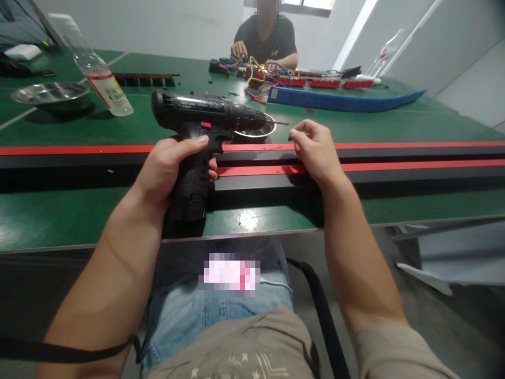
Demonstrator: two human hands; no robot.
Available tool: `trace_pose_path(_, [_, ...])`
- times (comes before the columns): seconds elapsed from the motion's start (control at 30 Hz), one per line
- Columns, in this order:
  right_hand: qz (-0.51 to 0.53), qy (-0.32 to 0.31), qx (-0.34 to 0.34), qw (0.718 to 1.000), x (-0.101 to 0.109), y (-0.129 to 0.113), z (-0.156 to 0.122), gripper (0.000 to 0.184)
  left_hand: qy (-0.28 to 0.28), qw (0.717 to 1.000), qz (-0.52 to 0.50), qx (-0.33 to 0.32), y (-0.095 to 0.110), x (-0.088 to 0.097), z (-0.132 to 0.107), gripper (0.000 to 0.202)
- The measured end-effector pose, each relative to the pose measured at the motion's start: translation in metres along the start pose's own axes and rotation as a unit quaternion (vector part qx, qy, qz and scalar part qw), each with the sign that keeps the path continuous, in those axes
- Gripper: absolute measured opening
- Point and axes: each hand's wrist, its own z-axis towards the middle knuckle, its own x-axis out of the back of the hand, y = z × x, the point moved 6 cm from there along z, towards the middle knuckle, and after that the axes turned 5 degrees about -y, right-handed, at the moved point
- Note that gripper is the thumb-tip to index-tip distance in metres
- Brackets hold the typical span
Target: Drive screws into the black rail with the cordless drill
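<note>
Drill (205,111) fills the wrapped grip of the left hand (163,163), seemingly levelled so its bit (281,123) faces the right hand (317,150), fingers curled; whether they pinch anything, I cannot tell.

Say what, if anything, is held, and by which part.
The left hand grips the black drill by its handle. The right hand curls near the bit; whether it holds anything cannot be told.

Your one view looks out from your own head, facing forward and tipped down past your shirt (256,342) and lap (181,310). It sits close above your left hand (163,163) and right hand (317,150), looks across the desk (418,205), and takes in the seated person (265,39) opposite and the far wall (177,23) at the top.
</note>
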Motion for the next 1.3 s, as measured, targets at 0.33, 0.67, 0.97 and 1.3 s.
trace_pose_path(0.33, [0.009, 0.010, -0.013, 1.000, 0.0013, -0.0025, -0.0026, 0.019, 0.011, 0.999, -0.007, 0.040, -0.0050, 0.0031, 0.0012, 0.024])
trace_pose_path(0.67, [0.017, 0.010, -0.038, 0.999, 0.0023, -0.0052, -0.0052, 0.021, 0.017, 0.999, 0.002, 0.036, -0.0058, 0.0044, 0.0022, 0.025])
trace_pose_path(0.97, [0.009, 0.004, -0.007, 1.000, 0.0012, -0.0046, -0.0038, 0.024, 0.012, 0.999, -0.010, 0.046, -0.0032, 0.0038, 0.0044, 0.022])
trace_pose_path(1.3, [0.031, 0.026, -0.018, 0.999, 0.0031, -0.0032, -0.0034, 0.021, -0.011, 0.998, -0.038, 0.057, -0.0037, 0.0012, 0.0065, 0.026])
